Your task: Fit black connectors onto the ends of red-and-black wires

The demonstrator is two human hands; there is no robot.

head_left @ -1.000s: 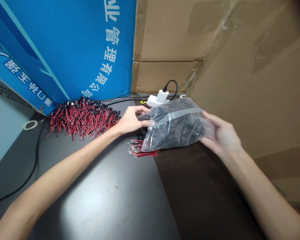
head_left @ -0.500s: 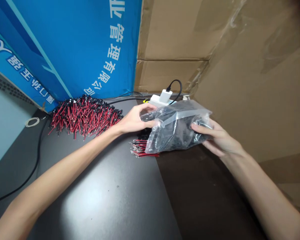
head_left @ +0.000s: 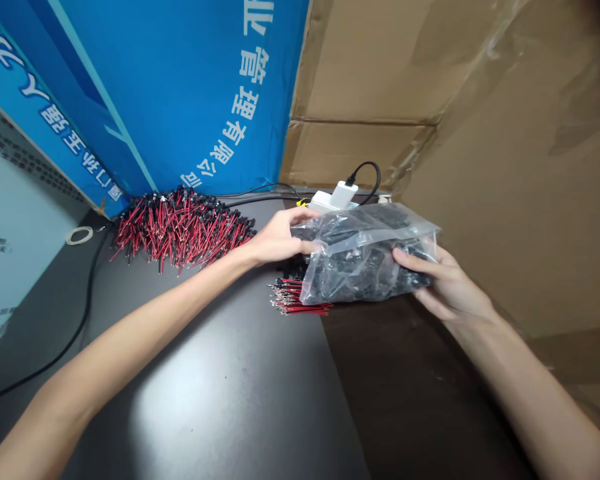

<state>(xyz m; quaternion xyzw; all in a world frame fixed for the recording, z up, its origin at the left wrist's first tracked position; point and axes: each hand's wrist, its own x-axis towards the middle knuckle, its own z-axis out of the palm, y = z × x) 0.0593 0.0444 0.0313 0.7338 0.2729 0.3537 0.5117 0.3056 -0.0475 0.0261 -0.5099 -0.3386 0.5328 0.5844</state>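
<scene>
A clear plastic bag [head_left: 360, 260] with many small black parts inside is held up between both hands. My left hand [head_left: 283, 237] pinches its left end, thumb in front and fingers behind. At the other end my right hand [head_left: 445, 277] grips the bag, thumb on the near face and fingers underneath. Partly hidden below the bag lies a bundle of red and black wires [head_left: 300, 298] with bare metal ends facing left. A large heap of short red and black wires with black connectors [head_left: 180, 230] rests beyond my left forearm.
On the grey table [head_left: 220, 400], a white power strip [head_left: 323, 201] with a plugged-in white charger [head_left: 344, 193] stands behind the bag. A black cable [head_left: 87, 300] runs along the left, near a cream ring [head_left: 79, 235]. Blue board [head_left: 190, 87] and cardboard [head_left: 480, 200] wall the back and right.
The view has shifted slightly, so everything sits a little further right. Both hands keep their hold on the bag, whose plastic has creased a bit differently.
</scene>
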